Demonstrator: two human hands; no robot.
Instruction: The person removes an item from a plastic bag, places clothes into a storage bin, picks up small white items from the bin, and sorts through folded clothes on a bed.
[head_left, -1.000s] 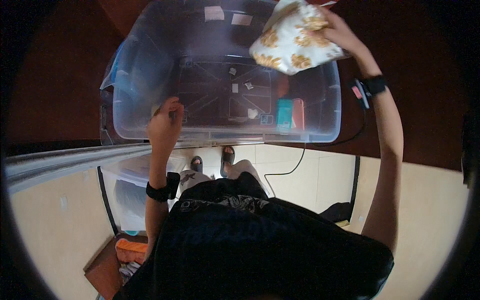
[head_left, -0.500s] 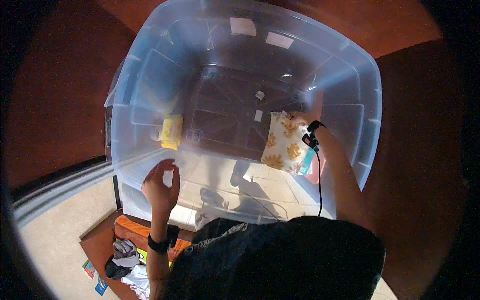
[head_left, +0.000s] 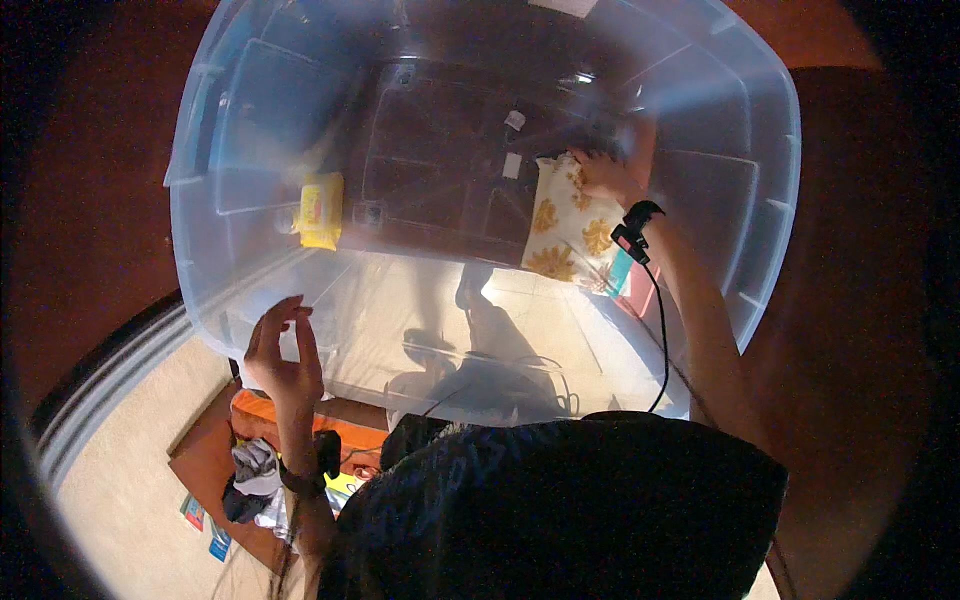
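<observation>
Reddish-brown panels [head_left: 100, 210] frame the view on both sides, smooth and dark, and pale floor tiles [head_left: 400, 290] show through the near wall of a large bin [head_left: 280, 120]. Its plastic is clear and faintly cloudy, with rounded corners and a moulded lip. Inside, toward the right, lies a white cloth [head_left: 560, 225] printed with golden-brown flowers, flat and roughly four-sided. The right hand [head_left: 608, 178] rests on its far edge, fingers spread; whether they pinch the fabric I cannot tell. Teal and pink flat items [head_left: 635, 282] show beside the cloth. A glossy yellow packet [head_left: 321, 212] sits by the left wall, and small white scraps [head_left: 512, 166] dot the bottom. The left hand [head_left: 285, 362] is at the near-left rim, holding nothing, thumb and fingers apart. Lower left are orange fabric [head_left: 350, 438] and crumpled grey cloth [head_left: 256, 468].
</observation>
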